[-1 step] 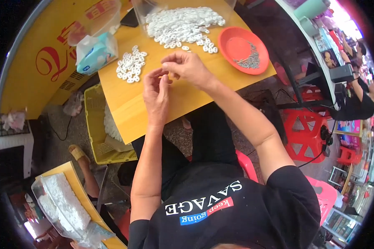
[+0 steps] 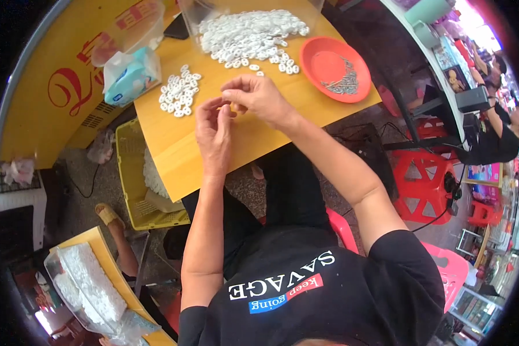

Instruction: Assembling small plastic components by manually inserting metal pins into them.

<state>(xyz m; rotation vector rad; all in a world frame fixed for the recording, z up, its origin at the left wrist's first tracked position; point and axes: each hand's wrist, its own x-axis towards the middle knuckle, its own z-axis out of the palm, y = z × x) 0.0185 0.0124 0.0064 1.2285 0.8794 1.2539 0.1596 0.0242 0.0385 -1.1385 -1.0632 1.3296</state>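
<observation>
Over the near part of the yellow table (image 2: 173, 158), my left hand (image 2: 214, 131) and my right hand (image 2: 260, 99) meet at the fingertips. The fingers of each are curled into a pinch; whatever sits between them is too small or hidden to name. To the left of my hands lies a small pile of white oval pieces with two holes (image 2: 179, 92). Beyond them is a much larger heap of the same white pieces (image 2: 251, 33), spilling out of a clear plastic bin (image 2: 323, 7). A red plate (image 2: 320, 56) with small metal pins (image 2: 345, 83) stands right of my right hand.
A blue tissue pack (image 2: 131, 75) sits at the table's left edge, a dark phone-like object (image 2: 176, 27) behind it. Below is a yellow crate (image 2: 127, 193) on the floor. A red stool (image 2: 424, 184) stands to the right. Another person's foot (image 2: 111, 216) shows at lower left.
The table and the things on it sit slightly further left in the picture. My hands keep nearly the same pose, fingertips together.
</observation>
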